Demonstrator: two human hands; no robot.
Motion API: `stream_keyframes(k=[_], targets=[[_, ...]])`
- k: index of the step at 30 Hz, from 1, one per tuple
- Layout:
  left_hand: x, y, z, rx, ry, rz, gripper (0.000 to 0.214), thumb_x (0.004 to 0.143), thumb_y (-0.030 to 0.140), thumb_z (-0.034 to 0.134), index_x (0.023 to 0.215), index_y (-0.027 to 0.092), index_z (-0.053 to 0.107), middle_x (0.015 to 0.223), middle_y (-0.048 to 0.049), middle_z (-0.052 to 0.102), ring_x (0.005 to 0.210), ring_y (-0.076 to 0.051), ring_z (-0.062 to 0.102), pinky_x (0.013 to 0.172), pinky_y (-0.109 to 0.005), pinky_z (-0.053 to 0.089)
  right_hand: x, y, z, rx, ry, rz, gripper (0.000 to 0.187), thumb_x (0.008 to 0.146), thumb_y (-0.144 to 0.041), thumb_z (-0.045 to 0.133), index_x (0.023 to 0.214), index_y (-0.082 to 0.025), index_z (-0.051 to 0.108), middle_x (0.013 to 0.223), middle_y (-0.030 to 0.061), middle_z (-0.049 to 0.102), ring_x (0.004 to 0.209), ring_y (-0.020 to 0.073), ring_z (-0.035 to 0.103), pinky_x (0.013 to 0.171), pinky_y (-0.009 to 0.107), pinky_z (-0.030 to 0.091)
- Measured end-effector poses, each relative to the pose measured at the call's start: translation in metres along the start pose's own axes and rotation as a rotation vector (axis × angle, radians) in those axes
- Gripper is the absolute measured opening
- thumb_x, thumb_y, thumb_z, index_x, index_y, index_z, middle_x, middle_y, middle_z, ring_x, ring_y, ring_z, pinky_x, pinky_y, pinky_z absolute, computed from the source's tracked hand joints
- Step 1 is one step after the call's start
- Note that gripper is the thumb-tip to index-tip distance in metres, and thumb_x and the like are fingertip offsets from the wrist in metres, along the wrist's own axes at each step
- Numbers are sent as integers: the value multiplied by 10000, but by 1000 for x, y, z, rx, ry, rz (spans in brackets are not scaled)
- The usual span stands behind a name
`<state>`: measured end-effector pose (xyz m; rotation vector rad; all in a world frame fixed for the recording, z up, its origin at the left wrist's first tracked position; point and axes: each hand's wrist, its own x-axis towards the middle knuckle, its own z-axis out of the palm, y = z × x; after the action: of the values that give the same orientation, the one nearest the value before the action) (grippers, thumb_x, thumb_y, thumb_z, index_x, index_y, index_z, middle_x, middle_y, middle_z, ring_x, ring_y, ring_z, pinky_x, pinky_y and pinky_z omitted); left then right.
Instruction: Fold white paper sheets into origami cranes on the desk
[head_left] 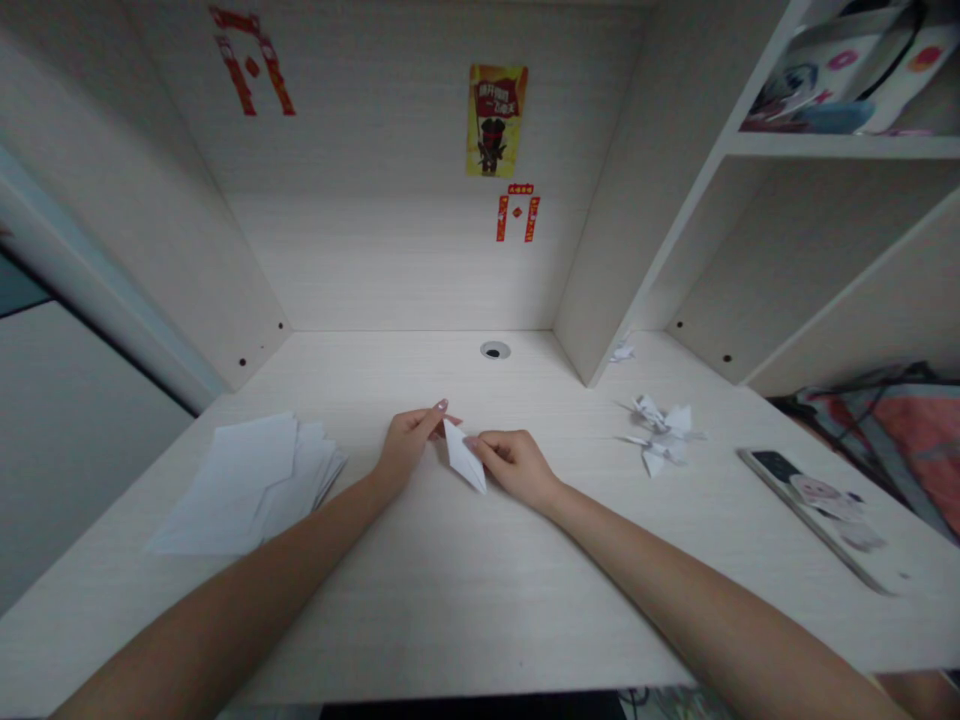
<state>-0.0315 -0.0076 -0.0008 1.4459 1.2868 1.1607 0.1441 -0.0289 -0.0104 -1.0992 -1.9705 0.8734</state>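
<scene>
A small white folded paper piece (463, 457), pointed at both ends, rests on the pale wooden desk (450, 590) at its middle. My left hand (409, 443) pinches the paper's upper tip with thumb and forefinger. My right hand (516, 466) has its fingers curled and presses the paper's right edge. Both forearms reach in from the near edge of the desk.
A stack of white paper sheets (251, 483) lies at the left. Several finished folded paper figures (660, 430) sit at the right, another small one (621, 351) behind them. A phone (817, 505) lies at the far right. A cable hole (495, 350) is at the back.
</scene>
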Motion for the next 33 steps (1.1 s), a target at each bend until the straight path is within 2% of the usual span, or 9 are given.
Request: stream_keyframes(k=[2, 7, 9, 14, 18, 24, 33], targets=[[1, -2, 0, -12, 2, 21, 440, 777, 513, 505, 718, 132, 718, 662, -47, 680, 650, -157, 573, 641, -253, 417, 1, 1, 0, 26, 70, 30, 448, 869, -480, 384, 560, -169, 474, 519, -29, 379, 497, 91, 322, 489, 227, 264], [-4, -1, 3, 72, -172, 53, 346, 717, 470, 593, 719, 141, 699, 706, -30, 683, 676, -162, 583, 648, -246, 427, 4, 5, 0, 126, 254, 91, 455, 861, -504, 390, 571, -168, 488, 539, -23, 429, 512, 98, 364, 497, 225, 286], [-6, 1, 5, 102, -184, 57, 328, 695, 459, 621, 738, 143, 700, 707, -26, 680, 652, -151, 576, 616, -235, 419, 5, 6, -1, 142, 282, 103, 456, 858, -508, 396, 568, -169, 490, 536, -25, 436, 507, 98, 368, 498, 223, 290], [-6, -1, 5, 107, -123, 86, 318, 712, 446, 610, 698, 137, 685, 660, -21, 655, 621, -139, 563, 594, -231, 415, 5, 5, -1, 93, 239, 108, 462, 849, -514, 414, 544, -173, 477, 527, -29, 446, 508, 98, 396, 514, 219, 306], [-4, -4, 3, 3, -174, 70, 299, 710, 424, 624, 720, 129, 671, 693, -32, 661, 655, -147, 580, 630, -238, 437, 4, 6, 0, 47, 222, 87, 434, 829, -508, 451, 547, -179, 451, 517, -40, 382, 499, 94, 348, 493, 215, 289], [-2, -5, 2, -54, -207, 45, 263, 706, 390, 641, 708, 127, 657, 697, -29, 657, 658, -138, 577, 643, -238, 430, 6, 10, 1, 114, 180, 77, 439, 825, -519, 443, 553, -174, 464, 533, -33, 375, 511, 97, 338, 483, 214, 268], [-3, -3, 3, 42, -238, 83, 328, 750, 442, 557, 673, 136, 644, 651, -19, 638, 657, -148, 568, 641, -240, 425, 7, 12, 1, 107, 207, 96, 411, 810, -509, 487, 569, -176, 491, 530, -38, 414, 511, 95, 358, 500, 210, 290]])
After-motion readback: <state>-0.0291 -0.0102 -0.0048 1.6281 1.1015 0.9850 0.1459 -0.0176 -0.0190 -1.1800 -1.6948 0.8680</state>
